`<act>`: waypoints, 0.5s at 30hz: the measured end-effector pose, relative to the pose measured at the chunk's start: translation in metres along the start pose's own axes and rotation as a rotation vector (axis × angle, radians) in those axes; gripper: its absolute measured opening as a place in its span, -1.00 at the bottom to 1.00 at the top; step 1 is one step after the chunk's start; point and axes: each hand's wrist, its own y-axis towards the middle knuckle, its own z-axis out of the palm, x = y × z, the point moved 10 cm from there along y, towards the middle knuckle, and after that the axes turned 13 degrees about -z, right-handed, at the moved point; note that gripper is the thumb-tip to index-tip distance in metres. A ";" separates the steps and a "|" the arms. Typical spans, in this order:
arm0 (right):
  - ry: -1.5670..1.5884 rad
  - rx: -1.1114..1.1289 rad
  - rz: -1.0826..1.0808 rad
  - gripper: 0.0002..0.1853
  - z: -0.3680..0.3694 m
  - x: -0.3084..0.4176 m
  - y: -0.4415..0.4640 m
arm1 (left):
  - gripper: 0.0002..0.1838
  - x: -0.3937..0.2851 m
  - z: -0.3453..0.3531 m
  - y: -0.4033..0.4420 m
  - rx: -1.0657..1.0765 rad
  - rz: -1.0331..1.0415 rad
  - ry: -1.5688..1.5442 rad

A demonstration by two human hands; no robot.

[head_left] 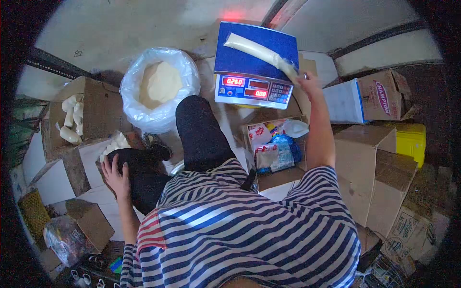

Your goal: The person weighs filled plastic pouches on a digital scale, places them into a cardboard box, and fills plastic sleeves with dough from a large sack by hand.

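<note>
A long narrow plastic bag of pale powder [254, 49] lies slantwise on the blue platform of a digital scale [230, 65]. My right hand [309, 85] is closed on the bag's loose, twisted end at the platform's right edge. Red digits on the scale's display [234, 81] read 0.260, and a lower one shows 0.00. On my dark-trousered left knee [144, 177] rests my left hand [116, 177], fingers spread, holding nothing. Left of the scale stands a large clear plastic sack [137, 113] with pale powder [161, 85] inside.
A carton [98, 108] at left contains several filled bags [72, 117]. Between my legs and right arm, an open carton [278, 180] holds plastic packets. Cardboard boxes [355, 168] and a yellow container [410, 144] stand on the right. A wall [144, 24] bounds the back.
</note>
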 end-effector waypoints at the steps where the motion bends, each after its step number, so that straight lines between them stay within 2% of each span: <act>1: -0.001 -0.032 -0.001 -0.52 -0.001 -0.002 0.001 | -0.53 -0.001 -0.001 0.000 -0.004 0.007 -0.001; 5: -0.099 -0.076 -0.063 -0.54 -0.006 0.000 0.013 | -0.54 -0.004 -0.004 0.001 0.012 -0.007 -0.004; 10: -0.183 0.104 -0.099 -0.54 -0.004 0.015 0.021 | -0.54 -0.004 -0.002 0.001 0.061 -0.047 0.017; 15: -0.431 0.066 -0.131 -0.56 -0.028 0.076 0.012 | -0.56 -0.006 -0.004 0.001 0.013 -0.033 0.008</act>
